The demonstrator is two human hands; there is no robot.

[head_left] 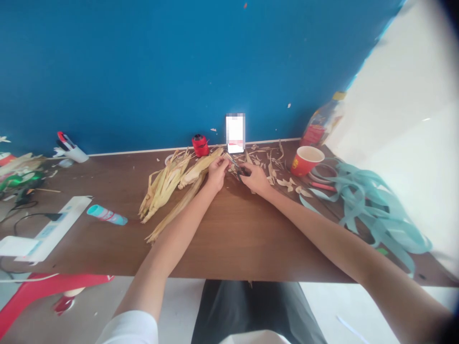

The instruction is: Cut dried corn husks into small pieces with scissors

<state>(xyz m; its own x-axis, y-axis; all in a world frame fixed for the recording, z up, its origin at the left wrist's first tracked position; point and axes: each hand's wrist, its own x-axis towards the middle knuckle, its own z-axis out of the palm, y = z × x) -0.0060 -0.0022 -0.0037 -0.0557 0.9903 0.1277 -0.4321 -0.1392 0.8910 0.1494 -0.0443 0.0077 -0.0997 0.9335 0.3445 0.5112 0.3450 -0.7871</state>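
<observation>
Over the back of the table, my right hand is closed around dark-handled scissors, whose blades point left. My left hand pinches a small pale piece of corn husk right by the blades. Whether the blades touch it is too small to tell. Dried corn husks lie in bundles to the left of my left hand, and one long strip passes under that forearm. Cut husk scraps are scattered behind and to the right of my right hand.
A lit phone leans on the blue wall beside a red spool. To the right stand a red paper cup, a bottle and tangled teal ribbon. Leftward lie a blue tube, power strip and pen cup.
</observation>
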